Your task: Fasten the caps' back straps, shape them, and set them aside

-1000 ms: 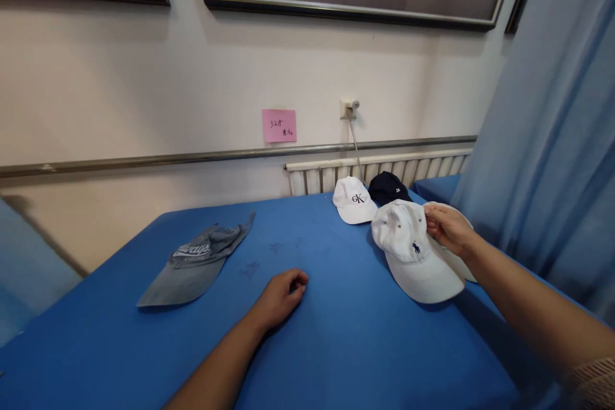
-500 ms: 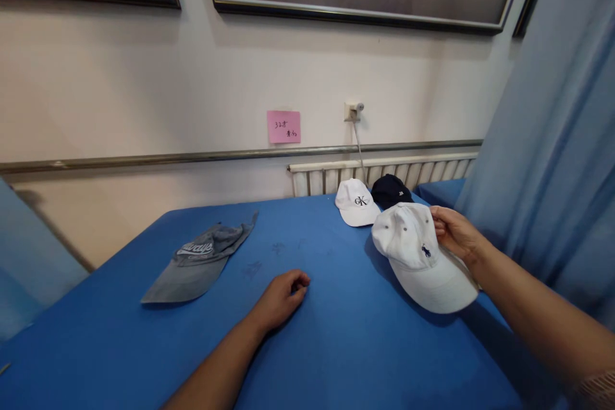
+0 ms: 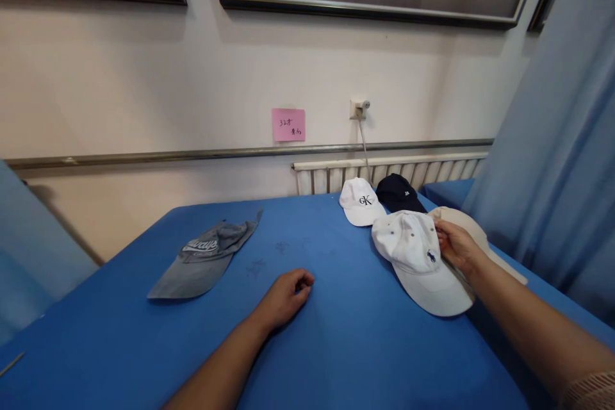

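Observation:
My right hand point(image 3: 454, 245) grips the side of a white cap with a small navy logo point(image 3: 416, 256), which rests on the blue table point(image 3: 336, 333) at the right. A cream cap point(image 3: 480, 243) lies partly under my hand, behind the white one. My left hand point(image 3: 284, 296) rests on the table near the middle with its fingers curled in, holding nothing. A flattened grey cap point(image 3: 202, 256) lies to the left, apart from both hands.
A white cap with black letters point(image 3: 360, 202) and a navy cap point(image 3: 398, 192) sit at the table's far edge by a radiator point(image 3: 384, 170). Blue curtain point(image 3: 557, 141) hangs at the right. A pink note point(image 3: 288, 124) and a wall socket point(image 3: 358, 107) are on the wall.
The white cap in my right hand has come down a little onto the table and the cream cap behind it shows again. My left hand has stayed put.

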### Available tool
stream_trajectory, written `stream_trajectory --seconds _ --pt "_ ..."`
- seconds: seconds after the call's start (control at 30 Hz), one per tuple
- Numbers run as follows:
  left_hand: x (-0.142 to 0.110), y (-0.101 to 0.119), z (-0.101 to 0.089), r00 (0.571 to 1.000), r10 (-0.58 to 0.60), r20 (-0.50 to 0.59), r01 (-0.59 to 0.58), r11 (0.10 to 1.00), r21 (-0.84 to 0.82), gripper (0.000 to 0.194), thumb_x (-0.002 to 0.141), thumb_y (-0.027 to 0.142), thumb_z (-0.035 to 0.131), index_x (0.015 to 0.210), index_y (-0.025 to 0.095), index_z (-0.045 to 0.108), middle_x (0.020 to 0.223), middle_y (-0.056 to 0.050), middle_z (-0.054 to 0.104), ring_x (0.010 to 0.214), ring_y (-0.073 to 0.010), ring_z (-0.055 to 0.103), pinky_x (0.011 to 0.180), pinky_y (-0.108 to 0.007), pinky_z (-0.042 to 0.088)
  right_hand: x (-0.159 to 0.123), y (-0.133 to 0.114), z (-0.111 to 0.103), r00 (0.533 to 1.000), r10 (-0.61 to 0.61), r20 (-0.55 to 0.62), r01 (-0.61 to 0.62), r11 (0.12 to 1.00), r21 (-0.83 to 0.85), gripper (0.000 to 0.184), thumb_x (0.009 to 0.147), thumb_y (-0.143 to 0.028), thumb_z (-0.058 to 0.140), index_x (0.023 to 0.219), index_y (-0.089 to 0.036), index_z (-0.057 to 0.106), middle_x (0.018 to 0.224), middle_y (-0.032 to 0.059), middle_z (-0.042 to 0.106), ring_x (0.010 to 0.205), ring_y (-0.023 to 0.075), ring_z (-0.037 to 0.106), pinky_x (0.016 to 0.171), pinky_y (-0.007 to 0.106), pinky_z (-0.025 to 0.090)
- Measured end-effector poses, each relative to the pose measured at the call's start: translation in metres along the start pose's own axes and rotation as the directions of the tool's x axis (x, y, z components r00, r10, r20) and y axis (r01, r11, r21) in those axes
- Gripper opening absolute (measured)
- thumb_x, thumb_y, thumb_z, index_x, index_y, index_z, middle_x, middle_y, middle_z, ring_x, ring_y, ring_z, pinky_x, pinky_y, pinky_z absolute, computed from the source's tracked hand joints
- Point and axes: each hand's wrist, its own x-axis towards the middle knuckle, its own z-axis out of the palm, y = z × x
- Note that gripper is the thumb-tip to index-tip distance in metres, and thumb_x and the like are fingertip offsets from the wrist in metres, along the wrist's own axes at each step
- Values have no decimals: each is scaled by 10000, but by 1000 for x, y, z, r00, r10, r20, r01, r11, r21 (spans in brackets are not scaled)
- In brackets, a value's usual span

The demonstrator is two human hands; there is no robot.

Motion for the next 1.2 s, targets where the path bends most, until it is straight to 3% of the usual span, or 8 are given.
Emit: stream_trajectory --seconds 0.13,0.23,0.53,0.73,0.8,0.9,1.07,1.2 --pt "0 -1 1 1000 23 -6 -23 1000 -12 204 822 258 488 942 190 638 902 -32 673 806 -161 598 758 -269 462 -4 0 1 999 -1 -43 -1 999 -35 246 640 -277 804 659 -175 581 501 -46 502 409 64 439 351 159 375" --pt "0 1 0 1000 14 -4 -14 1000 -6 202 817 264 493 935 192 640 880 -30 672 803 -166 598 757 -273 462 -8 0 3 977 -140 -159 109 976 -190 226 623 -278 801 703 -173 618 537 -20 565 419 87 476 356 186 382" --pt "2 2 0 1000 16 -13 -15 1000 12 206 810 261 485 928 183 636 863 -32 663 786 -167 592 736 -273 456 -35 -12 20 791 -505 -344 330 827 -456 212 644 -141 652 845 -208 644 563 -37 570 490 100 491 448 200 380" --pt "5 -2 -2 1000 30 -1 -30 999 23 212 822 268 490 948 183 637 918 -41 679 828 -171 610 766 -275 457 -102 27 116 932 -350 93 357 845 -399 164 728 -208 579 886 -244 596 789 0 629 561 115 512 517 238 416" --pt "4 -2 -1 999 33 1 -33 999 25 212 830 273 488 955 185 635 912 -36 682 828 -169 611 762 -272 458 -114 57 151 944 -225 243 304 877 -371 146 743 -218 553 884 -245 578 922 22 644 573 117 516 506 245 417" --pt "2 -3 1 999 49 2 -49 998 41 205 839 262 483 952 185 636 890 -32 683 813 -164 609 751 -266 460 -115 102 189 918 -85 388 256 874 -413 154 735 -172 535 867 -242 572 734 -9 602 553 122 488 507 237 401" --pt "-3 -18 -16 984 18 -177 19 979 203 213 826 212 513 991 189 645 970 -63 688 905 -195 620 858 -312 468 -104 147 199 867 57 495 287 756 -589 144 752 -112 529 841 -211 582 641 -43 541 555 107 474 534 218 383" --pt "-12 -46 -56 835 -50 -548 270 905 329 285 822 179 515 1091 177 611 1226 -114 610 1173 -253 530 1049 -385 373 -104 149 182 792 109 600 347 729 -590 121 790 -137 530 865 -200 602 668 -36 554 594 111 499 564 221 393"
